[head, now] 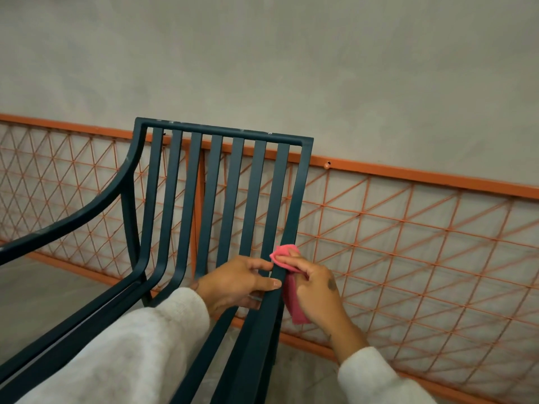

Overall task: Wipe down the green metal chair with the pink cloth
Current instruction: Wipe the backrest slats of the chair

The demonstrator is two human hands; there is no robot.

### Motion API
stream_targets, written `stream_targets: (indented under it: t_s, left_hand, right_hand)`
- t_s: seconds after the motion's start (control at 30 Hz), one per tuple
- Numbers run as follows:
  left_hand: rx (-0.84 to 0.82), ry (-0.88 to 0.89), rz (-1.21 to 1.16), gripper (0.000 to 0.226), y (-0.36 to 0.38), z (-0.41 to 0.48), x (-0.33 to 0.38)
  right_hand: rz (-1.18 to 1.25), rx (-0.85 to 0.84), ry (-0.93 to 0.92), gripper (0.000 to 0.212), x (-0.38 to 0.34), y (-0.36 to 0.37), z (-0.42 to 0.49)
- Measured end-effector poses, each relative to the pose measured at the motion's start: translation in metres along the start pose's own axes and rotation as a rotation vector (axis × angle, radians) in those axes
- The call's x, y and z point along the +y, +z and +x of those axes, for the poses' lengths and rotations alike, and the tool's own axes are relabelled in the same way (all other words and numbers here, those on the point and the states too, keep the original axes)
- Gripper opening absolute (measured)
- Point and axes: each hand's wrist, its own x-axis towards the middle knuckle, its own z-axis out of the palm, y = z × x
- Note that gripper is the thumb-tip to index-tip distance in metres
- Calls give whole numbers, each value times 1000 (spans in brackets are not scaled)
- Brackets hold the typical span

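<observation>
The dark green metal chair (pixel 221 182) faces me, its slatted back rising to a top rail and one armrest curving out at the left. My right hand (pixel 316 290) grips the folded pink cloth (pixel 291 298) and holds it against the right edge of the chair back, low down near the seat. My left hand (pixel 239 282) grips the rightmost slats beside the cloth, thumb across the front and fingers curled behind.
An orange metal railing (pixel 408 228) with a criss-cross wire grid runs behind the chair from left to right. Behind it is a grey plastered wall (pixel 291 68). Grey floor (pixel 38 295) shows under the armrest at the left.
</observation>
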Motion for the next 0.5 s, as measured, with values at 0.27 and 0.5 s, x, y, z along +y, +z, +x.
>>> stream_targets:
  t_s: [0.27,0.5]
  left_hand:
    - [82,-4,292,40,-1,-2,20]
    - [230,-34,436,49,-29,-23,104]
  right_hand:
    - [-58,-175,206,56,-34,-26,4]
    - [-55,-66,364,59,-109,-91,28]
